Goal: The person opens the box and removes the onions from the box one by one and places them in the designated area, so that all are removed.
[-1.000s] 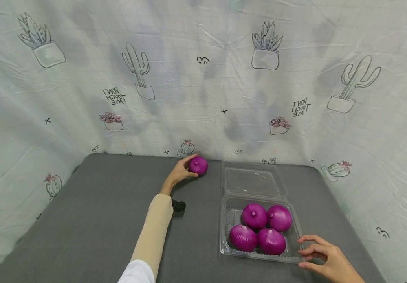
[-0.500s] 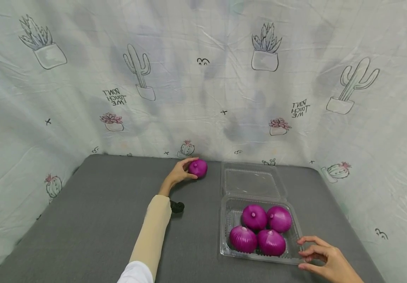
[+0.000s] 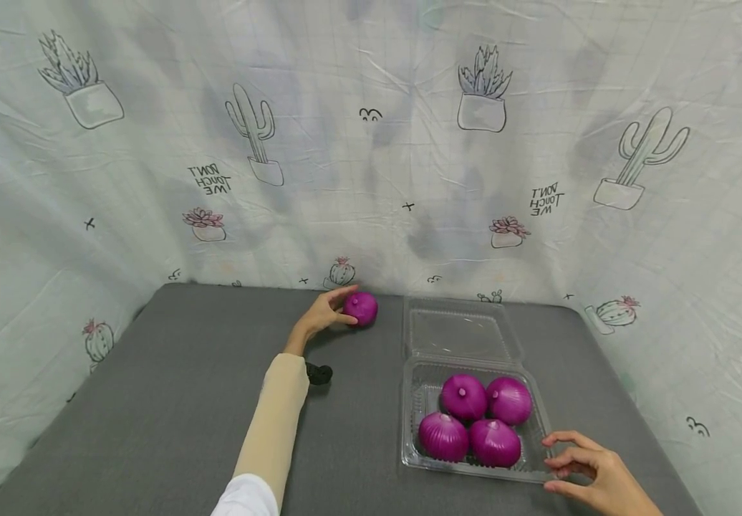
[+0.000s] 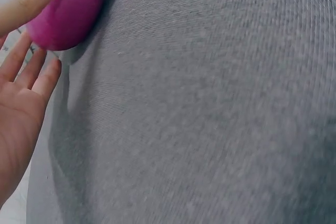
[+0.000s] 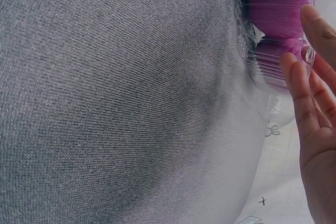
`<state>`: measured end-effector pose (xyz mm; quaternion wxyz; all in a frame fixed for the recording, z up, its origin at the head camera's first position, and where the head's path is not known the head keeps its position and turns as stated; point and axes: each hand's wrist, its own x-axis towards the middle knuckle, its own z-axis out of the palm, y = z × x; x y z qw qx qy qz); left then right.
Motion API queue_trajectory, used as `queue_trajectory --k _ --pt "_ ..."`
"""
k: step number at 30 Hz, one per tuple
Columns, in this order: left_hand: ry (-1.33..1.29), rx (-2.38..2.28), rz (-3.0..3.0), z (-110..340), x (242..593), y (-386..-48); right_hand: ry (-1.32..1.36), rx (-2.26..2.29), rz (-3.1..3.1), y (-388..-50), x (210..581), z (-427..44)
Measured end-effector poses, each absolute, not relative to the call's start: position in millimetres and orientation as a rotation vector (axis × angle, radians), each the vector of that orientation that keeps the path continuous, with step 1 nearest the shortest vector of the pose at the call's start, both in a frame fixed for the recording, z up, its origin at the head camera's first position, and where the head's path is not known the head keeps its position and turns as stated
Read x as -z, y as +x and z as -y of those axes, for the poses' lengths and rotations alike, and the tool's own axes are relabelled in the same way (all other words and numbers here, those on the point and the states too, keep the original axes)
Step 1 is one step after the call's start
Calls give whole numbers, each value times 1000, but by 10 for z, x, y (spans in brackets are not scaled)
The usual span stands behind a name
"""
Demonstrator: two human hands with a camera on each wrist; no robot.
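At the back of the grey table, a purple onion sits beside my left hand. The thumb and a finger lie on either side of it. In the left wrist view, the thumb overlaps the onion and several fingers of the left hand extend fairly straight below it. At the front right, the right hand has loosely bent fingers at the right rim of a clear plastic box. The right wrist view shows these fingertips against the box's side. Several purple onions lie inside it.
The box's clear lid lies folded back behind it, flat on the grey table. Beside the left forearm is a small black object, partly hidden by the sleeve. A patterned white cloth stands around the table's back and sides.
The onion at the back has come slightly down and nearer. The left hand has drawn back a little to the left, its fingertips reaching less far round the onion. The right hand has stayed put.
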<state>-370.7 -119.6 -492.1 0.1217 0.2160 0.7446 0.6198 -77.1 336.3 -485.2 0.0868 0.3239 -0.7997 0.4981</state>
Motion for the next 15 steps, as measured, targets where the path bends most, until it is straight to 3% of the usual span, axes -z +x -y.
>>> queue_trajectory --k 15 --pt "797 -1933 -2039 1305 4645 -3520 958 -1417 2403 -757 4831 -3347"
